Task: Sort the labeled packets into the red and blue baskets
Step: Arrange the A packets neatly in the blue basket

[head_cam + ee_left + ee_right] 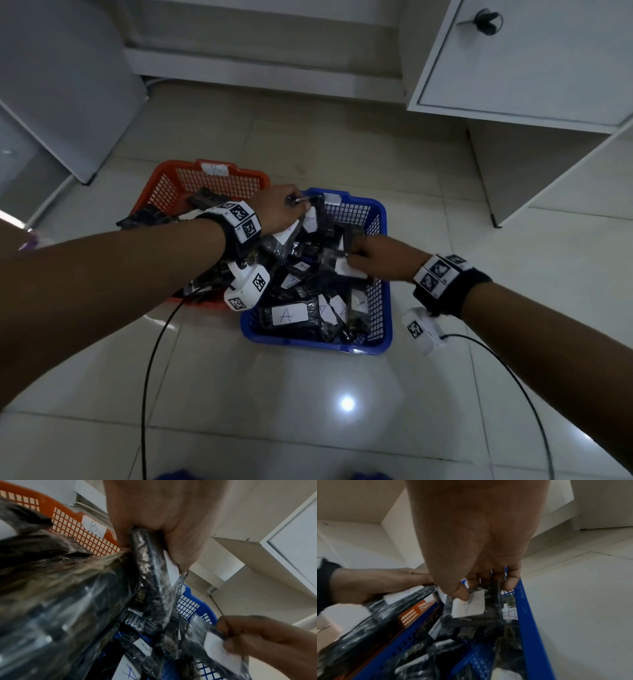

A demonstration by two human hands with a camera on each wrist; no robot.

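Two baskets stand side by side on the floor: a red basket [209, 176] with a "B" label [93, 526] and a blue basket [385, 308] piled with black plastic packets bearing white "A" labels [287, 314]. My left hand [294, 202] grips a bunch of black packets [150, 582] over the blue basket's far left corner, by the red one. My right hand [354, 257] pinches one labeled packet [471, 605] between thumb and fingers above the middle of the blue basket [528, 615]. More packets lie in the red basket, partly hidden by my left arm.
The baskets sit on pale glossy floor tiles [342, 404]. White cabinets [531, 68] stand behind and to the right, another white panel [68, 96] to the left. Black cables [154, 359] trail from both wrist cameras across the floor.
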